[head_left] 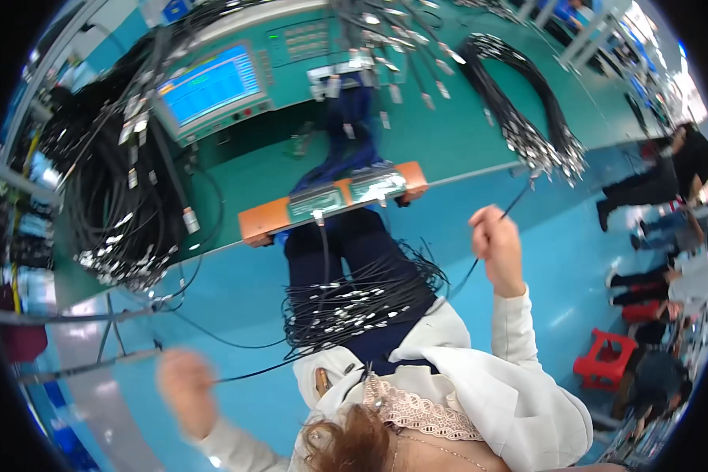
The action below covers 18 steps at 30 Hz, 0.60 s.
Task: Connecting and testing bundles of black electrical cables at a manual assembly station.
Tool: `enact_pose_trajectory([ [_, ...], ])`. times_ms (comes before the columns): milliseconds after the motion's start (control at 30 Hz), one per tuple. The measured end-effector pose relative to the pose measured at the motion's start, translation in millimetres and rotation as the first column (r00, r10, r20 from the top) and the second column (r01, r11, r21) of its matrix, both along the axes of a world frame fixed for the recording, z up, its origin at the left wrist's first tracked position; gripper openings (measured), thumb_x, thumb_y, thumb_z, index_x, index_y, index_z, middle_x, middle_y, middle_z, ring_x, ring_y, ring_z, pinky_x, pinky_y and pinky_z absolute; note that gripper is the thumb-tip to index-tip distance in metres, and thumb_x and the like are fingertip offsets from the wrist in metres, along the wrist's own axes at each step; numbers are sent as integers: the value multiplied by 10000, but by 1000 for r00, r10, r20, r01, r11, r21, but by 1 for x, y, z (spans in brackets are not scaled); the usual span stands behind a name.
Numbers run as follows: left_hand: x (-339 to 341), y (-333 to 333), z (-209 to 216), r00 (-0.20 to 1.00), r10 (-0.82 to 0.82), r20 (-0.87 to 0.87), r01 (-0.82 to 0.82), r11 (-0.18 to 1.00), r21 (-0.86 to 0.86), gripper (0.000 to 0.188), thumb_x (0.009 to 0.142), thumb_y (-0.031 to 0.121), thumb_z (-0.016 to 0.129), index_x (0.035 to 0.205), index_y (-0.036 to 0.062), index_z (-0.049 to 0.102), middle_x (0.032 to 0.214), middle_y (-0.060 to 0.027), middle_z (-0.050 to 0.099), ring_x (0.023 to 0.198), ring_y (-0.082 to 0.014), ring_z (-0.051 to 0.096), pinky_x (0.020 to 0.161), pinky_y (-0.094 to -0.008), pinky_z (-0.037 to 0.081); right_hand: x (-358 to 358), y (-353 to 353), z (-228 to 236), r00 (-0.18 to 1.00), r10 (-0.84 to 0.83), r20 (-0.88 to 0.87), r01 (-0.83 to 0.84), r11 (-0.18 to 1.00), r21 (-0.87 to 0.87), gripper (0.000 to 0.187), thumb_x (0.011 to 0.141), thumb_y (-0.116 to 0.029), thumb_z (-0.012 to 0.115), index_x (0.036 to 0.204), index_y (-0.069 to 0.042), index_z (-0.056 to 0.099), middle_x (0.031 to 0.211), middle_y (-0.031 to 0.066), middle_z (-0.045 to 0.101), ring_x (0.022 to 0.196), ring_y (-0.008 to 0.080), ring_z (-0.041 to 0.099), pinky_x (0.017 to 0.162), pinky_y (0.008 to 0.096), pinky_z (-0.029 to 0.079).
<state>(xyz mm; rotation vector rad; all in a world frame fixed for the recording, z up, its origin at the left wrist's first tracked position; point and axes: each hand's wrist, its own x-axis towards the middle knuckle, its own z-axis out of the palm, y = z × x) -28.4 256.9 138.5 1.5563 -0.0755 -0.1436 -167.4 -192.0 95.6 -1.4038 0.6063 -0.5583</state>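
Head view: at 3 o'clock the right hand [499, 242] pinches a black cable [518, 200]; at 8 o'clock the left hand [184, 385] blurs, a thin lead [252, 374] reaching it, its grip unclear. Bundled cables [354, 305] cross the lap [303, 259] at 6 o'clock, nearer than the orange fixture [261, 223] at the edge of the green surface [440, 141].

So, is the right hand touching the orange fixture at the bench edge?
No, the right hand is apart from the orange fixture, out to its right, pinching a black cable.
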Motion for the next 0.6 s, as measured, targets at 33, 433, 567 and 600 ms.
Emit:
enact_pose_trajectory([
  [33, -4, -46, -8, 986, -142, -82, 160, 941, 299, 183, 922, 221, 503, 810, 78, 528, 627, 48, 400, 526, -56, 344, 458, -210, 271, 7, 9, -5, 979, 57, -195, -80, 991, -108, 346, 989, -284, 395, 846, -29, 580, 570, -14, 474, 479, 48, 393, 423, 224, 308],
  [433, -21, -213, -120, 905, -321, 280, 49, 732, 680, 130, 884, 154, 565, 890, 25, 582, 652, -215, 585, 612, -397, 589, 518, -451, 441, 77, 66, -82, 974, 28, -226, -147, 835, -531, 231, 926, -148, 498, 790, 25, 569, 564, 110, 585, 509, 208, 603, 490, 303, 438],
  [567, -30, -203, -107, 914, -273, 300, 23, 775, 632, 118, 894, 116, 538, 867, 9, 581, 641, -208, 581, 586, -387, 585, 505, -424, 442, 67, 73, -78, 948, 69, -310, -225, 836, -501, 240, 918, -140, 512, 735, 12, 542, 518, 115, 554, 451, 231, 576, 437, 341, 418],
  [600, -41, -197, -107, 905, -296, 306, 49, 786, 616, 113, 891, 107, 538, 865, 8, 586, 645, -201, 585, 587, -382, 588, 508, -415, 446, 58, 75, -84, 936, 88, -341, -262, 822, -506, 231, 910, -133, 522, 723, 1, 538, 502, 121, 546, 449, 265, 572, 432, 364, 414],
])
